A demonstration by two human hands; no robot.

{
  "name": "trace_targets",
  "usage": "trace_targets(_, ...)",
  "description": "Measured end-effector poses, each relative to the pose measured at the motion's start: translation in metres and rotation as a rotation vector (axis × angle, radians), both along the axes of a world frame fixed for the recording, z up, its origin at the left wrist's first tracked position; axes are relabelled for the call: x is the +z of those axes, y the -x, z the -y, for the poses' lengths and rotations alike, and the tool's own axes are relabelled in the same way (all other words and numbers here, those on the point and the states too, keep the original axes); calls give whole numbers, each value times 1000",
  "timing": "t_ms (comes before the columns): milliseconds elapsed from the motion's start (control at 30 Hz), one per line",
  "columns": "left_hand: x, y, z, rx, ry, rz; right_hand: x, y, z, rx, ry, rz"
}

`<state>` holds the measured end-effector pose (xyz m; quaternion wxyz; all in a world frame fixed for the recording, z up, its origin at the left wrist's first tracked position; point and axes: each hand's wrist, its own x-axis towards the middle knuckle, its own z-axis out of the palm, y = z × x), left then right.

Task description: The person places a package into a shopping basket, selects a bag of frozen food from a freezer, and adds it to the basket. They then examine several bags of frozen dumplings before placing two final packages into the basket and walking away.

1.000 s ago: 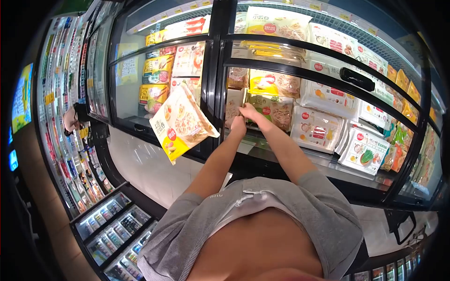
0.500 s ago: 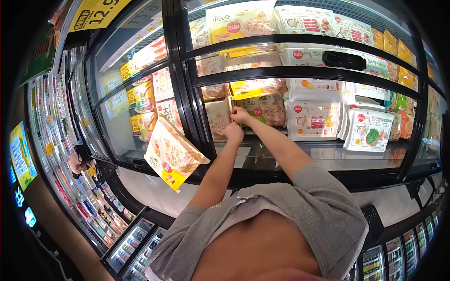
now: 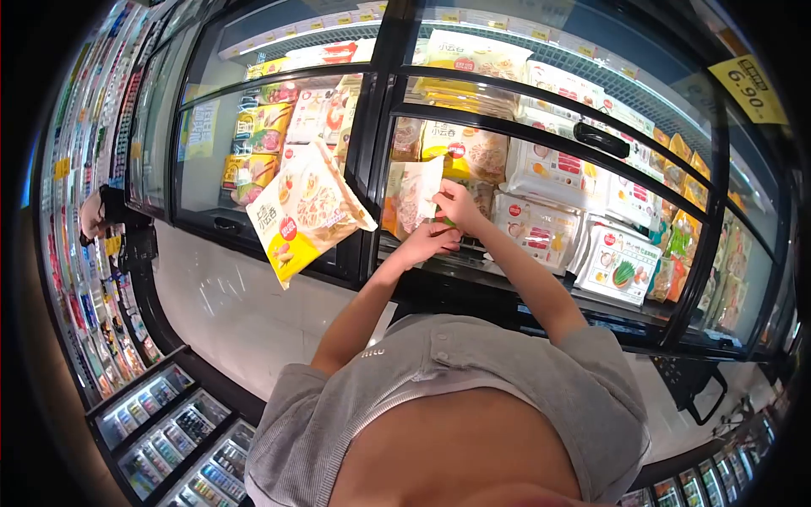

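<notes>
Supermarket freezer cabinet [image 3: 376, 101], glass-fronted, holds upright rows of frozen-food packs [image 3: 541, 228] on its shelves. Right hand [image 3: 458, 204] is pinched shut on the right edge of a pale pack [image 3: 412, 194], which stands upright at the cabinet front, beside the black door post. Left hand [image 3: 427, 242] is half curled just below that pack; contact cannot be confirmed. A yellow pack [image 3: 306, 211] shows tilted in front of the left door. The black ledge [image 3: 507, 291] runs under both forearms.

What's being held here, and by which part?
A pale food pack: right hand pinches its right edge, left hand grips its lower right corner.
</notes>
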<state>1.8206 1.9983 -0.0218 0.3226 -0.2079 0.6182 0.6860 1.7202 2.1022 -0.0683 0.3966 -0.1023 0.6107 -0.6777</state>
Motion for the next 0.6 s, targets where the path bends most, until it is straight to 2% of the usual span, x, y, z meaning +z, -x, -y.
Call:
trace_targets(33, 23, -3, -7, 42, -81, 4, 10, -5, -13, -68, -4, -31)
trace_targets(133, 56, -17, -21, 123, -229, -52, 29, -13, -64, -79, -296, -170)
trace_targets(200, 51, -27, -30, 296, -157, -105, 48, -16, -100, -191, -252, -390)
trace_targets(233, 57, -28, -40, 398, 43, -153, 64, -20, -119, -247, -228, -497)
trace_targets(267, 35, -32, -39, 355, 261, -239, 102, -20, -137, -229, -268, -405)
trace_targets(333, 44, -30, -56, 437, 441, -213, 156, -19, -170, -277, -273, -211)
trace_targets(400, 32, -20, -60, 427, 203, -25, 173, -11, -208, -282, -140, -306)
trace_targets(433, 46, -16, -68, 457, 38, -1, 193, -11, -221, -316, -107, -272)
trace_targets(467, 40, -16, -71, 507, -200, -17, 215, -13, -230, -349, -71, -234)
trace_targets(533, 53, -16, -73, 457, -631, -41, 236, -12, -248, -385, 19, -157)
trace_targets(600, 61, -12, -71, 416, -774, -118, 253, -12, -257, -362, 127, -156)
